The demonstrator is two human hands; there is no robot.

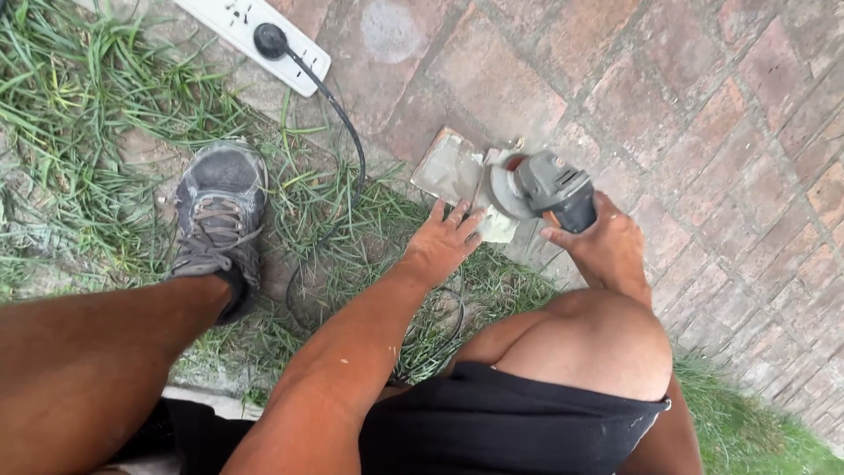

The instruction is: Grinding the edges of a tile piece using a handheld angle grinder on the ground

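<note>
My right hand (602, 246) grips a grey angle grinder (545, 189) by its body, with the disc at the edge of a flat dusty tile piece (450, 165) lying on the brick paving. My left hand (444, 242) presses flat on the near edge of that piece, fingers spread, just beside the disc. The grinder's black cord (350, 145) runs back over the grass to a white power strip (259, 40) at the top left.
Brick paving (686, 114) fills the right and top. Grass (79, 114) covers the left side and the lower right corner. My left foot in a grey shoe (220, 215) stands on the grass; my right knee (589, 343) is bent under the grinder hand.
</note>
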